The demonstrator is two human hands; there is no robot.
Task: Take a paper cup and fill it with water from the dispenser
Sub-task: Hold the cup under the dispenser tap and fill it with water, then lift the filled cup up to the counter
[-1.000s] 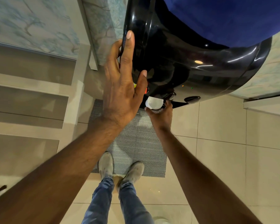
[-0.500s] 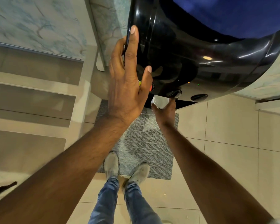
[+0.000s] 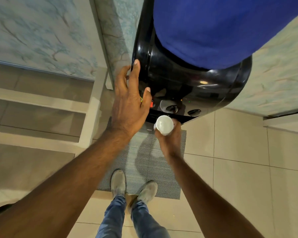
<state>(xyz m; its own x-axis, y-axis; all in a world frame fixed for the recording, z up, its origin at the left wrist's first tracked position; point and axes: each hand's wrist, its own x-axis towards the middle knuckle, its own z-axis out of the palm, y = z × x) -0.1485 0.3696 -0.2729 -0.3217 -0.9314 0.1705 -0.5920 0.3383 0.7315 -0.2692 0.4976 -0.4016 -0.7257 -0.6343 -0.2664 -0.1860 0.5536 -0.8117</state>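
Looking straight down at a dispenser point(image 3: 187, 86), glossy black, upper centre of the frame, topped by a blue bottle point(image 3: 222, 28). Right hand point(image 3: 170, 140), centre frame, clamped around a white cup point(image 3: 163, 124), rim up and open to the camera, held just below the dispenser's front edge and beside the taps point(image 3: 172, 107). Cannot tell whether any water sits inside the cup. Left hand point(image 3: 127, 102), just left of centre, laid flat against the dispenser's left side, fingers spread apart and gripping nothing, index fingertip up on the black rim, thumb tip near a small red button point(image 3: 151, 104). Both bare forearms running in from the lower corners of the frame. Below the hands, a grey mat point(image 3: 144, 169) on pale floor tiles point(image 3: 230, 169), with two grey shoes point(image 3: 118, 182) at its near edge and blue jeans point(image 3: 113, 217) at bottom centre. Left side of the frame filled by beige steps point(image 3: 38, 117); marbled blue-green wall panels point(image 3: 38, 31) across the upper left and far right.
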